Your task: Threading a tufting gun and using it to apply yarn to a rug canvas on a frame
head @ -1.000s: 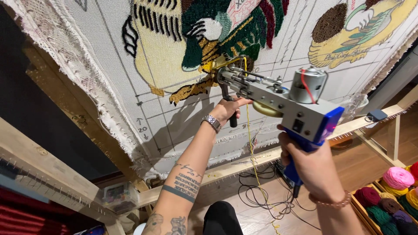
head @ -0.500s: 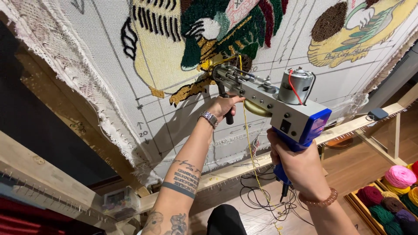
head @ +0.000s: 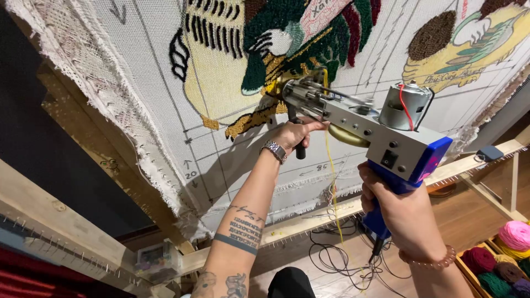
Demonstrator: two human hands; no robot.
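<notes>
A grey and blue tufting gun point(head: 381, 132) with a round motor on top points at a white cloth point(head: 154, 66) stretched on a wooden frame. Its needle tip touches the yellow tufted patch of a colourful picture point(head: 276, 49). My left hand point(head: 295, 135), with a watch on the wrist, grips the gun's black front handle. Around the blue rear grip, my right hand point(head: 395, 207) is closed, a bead bracelet on its wrist. A thin yellow yarn point(head: 331, 182) hangs down from the gun.
The wooden frame point(head: 66, 226) has rows of small nails along its beams. Black cables point(head: 337, 259) lie on the wooden floor below. A box with balls of pink, red, green and brown yarn point(head: 505, 259) stands at the lower right. A small clear container point(head: 154, 259) sits by the frame's lower left.
The gun and both hands have shifted slightly left and up along the cloth, staying on the yellow area. Both grips are unchanged.
</notes>
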